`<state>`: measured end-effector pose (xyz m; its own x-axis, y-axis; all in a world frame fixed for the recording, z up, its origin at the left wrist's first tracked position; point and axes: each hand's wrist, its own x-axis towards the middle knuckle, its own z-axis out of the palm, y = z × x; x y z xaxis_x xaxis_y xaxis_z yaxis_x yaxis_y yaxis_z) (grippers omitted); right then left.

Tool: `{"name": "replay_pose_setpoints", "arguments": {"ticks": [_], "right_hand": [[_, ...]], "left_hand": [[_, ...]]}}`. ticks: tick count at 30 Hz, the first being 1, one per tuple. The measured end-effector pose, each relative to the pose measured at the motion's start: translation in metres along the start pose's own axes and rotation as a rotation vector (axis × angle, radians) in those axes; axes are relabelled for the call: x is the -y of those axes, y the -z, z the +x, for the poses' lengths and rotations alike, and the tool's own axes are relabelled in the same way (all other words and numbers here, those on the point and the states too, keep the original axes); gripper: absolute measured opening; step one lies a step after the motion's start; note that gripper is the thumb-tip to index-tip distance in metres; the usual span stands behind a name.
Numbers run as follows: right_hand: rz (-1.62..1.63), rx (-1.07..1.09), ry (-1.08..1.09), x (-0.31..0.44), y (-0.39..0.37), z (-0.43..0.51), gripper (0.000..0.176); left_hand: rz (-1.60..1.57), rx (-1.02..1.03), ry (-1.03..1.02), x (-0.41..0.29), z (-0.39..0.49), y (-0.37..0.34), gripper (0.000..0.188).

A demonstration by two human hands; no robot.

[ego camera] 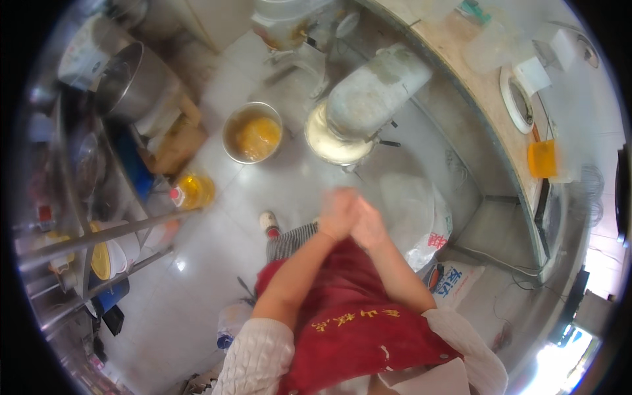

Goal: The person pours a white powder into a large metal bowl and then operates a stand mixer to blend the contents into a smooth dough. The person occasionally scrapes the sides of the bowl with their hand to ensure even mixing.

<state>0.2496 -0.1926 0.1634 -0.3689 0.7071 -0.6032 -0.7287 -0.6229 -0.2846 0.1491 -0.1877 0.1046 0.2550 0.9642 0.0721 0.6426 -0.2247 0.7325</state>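
Note:
In front of a red apron [345,296], my left hand [338,215] and my right hand [368,222] are pressed together, blurred by motion; whether anything lies between the palms cannot be seen. Beyond them stands a planetary mixer [375,94], its head over a metal bowl of pale, creamy batter [338,145]. To the left of that bowl, a steel pot [225,140] on the tiled floor holds a yellow-orange liquid that looks like egg.
A plastic bottle of yellow oil [195,191] stands on the floor at left, beside a metal rack [108,237]. Plastic sacks [419,212] lie at right below a long counter [474,89]. A large steel pot [131,84] is at the upper left.

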Motion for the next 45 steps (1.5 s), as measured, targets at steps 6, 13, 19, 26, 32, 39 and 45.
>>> {"name": "replay_pose_setpoints", "arguments": {"ticks": [6, 13, 19, 26, 32, 39, 45], "right_hand": [[-1.203, 0.006, 0.59, -0.036, -0.022, 0.005, 0.049], [-1.921, -0.561, -0.073, -0.042, 0.019, 0.067, 0.049], [-1.543, 0.115, 0.507, -0.104, -0.035, 0.062, 0.049], [-1.91, -0.372, -0.019, -0.09, 0.082, 0.076, 0.061], [-2.288, -0.599, -0.345, -0.055, 0.208, -0.007, 0.044], [-1.114, -1.22, 0.09, -0.093, 0.168, -0.066, 0.019], [-1.59, -1.209, 0.297, -0.09, 0.142, -0.06, 0.012]], "left_hand": [[-1.304, -0.166, 1.282, 0.072, -0.003, -0.006, 0.038], [-1.596, -0.02, 1.128, 0.065, -0.035, 0.062, 0.032], [-1.886, -0.083, 0.951, 0.097, -0.043, 0.091, 0.038], [-1.423, -0.125, 1.067, 0.093, -0.074, 0.179, 0.048], [-1.387, -0.562, 1.144, 0.141, -0.122, 0.271, 0.045], [-1.513, -0.716, 1.096, 0.139, -0.155, 0.295, 0.043], [-1.569, -0.699, 1.061, 0.131, -0.15, 0.294, 0.041]]}}
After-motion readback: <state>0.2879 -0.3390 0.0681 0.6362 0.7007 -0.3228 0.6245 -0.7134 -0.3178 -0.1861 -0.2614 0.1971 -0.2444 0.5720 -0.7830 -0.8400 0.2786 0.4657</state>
